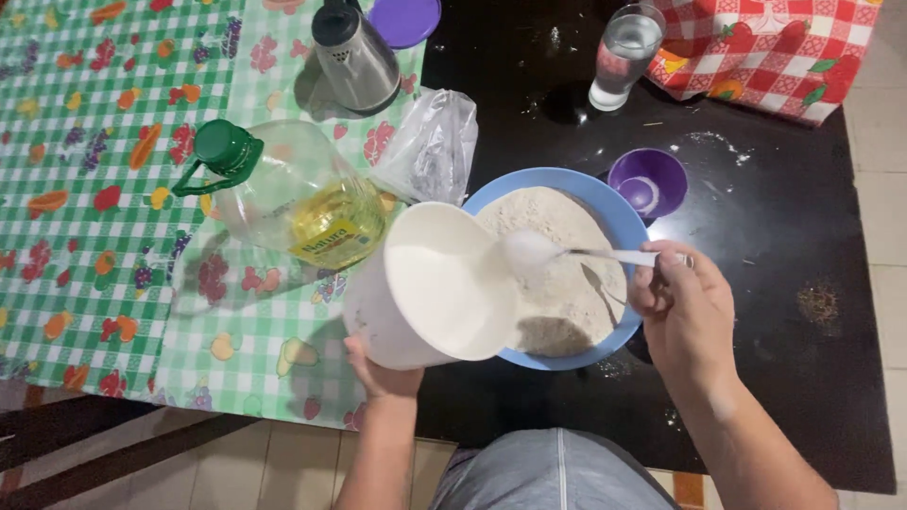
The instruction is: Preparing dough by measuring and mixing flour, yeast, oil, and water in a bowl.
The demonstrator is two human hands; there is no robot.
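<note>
Left hand [383, 373]: I hold the white tub [430, 288], tipped right, middle of frame.
Right hand [682, 307]: I grip the spoon [576, 252], handle pointing right.
Bowl [614, 212]: under the spoon's heaped tip.

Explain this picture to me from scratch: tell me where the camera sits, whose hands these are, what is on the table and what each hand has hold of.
There is only one picture, taken by a camera worn on a person's head, looking down at their own two bare hands; no machine is involved. The left hand holds a white tub tilted on its side, mouth toward a blue bowl of flour. The right hand holds a spoon heaped with white powder over the bowl, at the tub's mouth. The bowl stands on a dark table. Beside it lie a bottle of yellow oil with a green cap, a clear plastic bag, a metal kettle, a glass of water and a small purple bowl. A green checked cloth with fruit prints covers the left side.
</note>
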